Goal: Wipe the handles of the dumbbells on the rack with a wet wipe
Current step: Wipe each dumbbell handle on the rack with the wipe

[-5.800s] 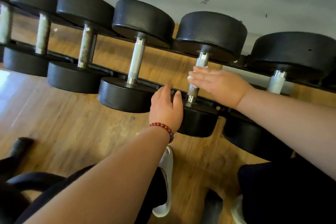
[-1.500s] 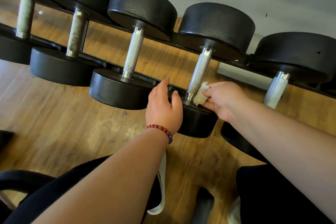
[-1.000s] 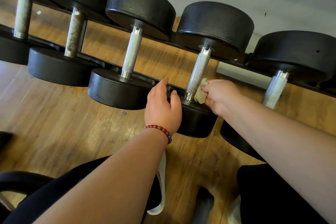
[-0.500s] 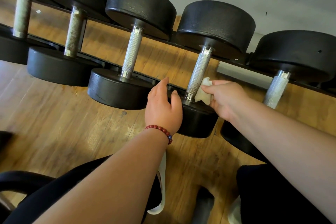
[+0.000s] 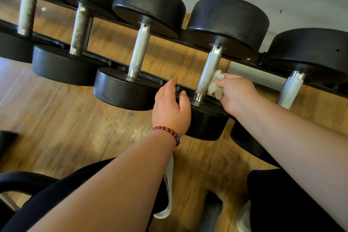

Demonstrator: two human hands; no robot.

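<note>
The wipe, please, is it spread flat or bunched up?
Bunched up: the wipe is a crumpled wad pinched in the right hand.

Right hand (image 5: 236,96) (gripping wipe (image 5: 215,85)) against handle (image 5: 208,73)

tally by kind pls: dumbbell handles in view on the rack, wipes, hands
Dumbbell handles: 5
Wet wipe: 1
Hands: 2, left hand and right hand
Total: 8
</note>
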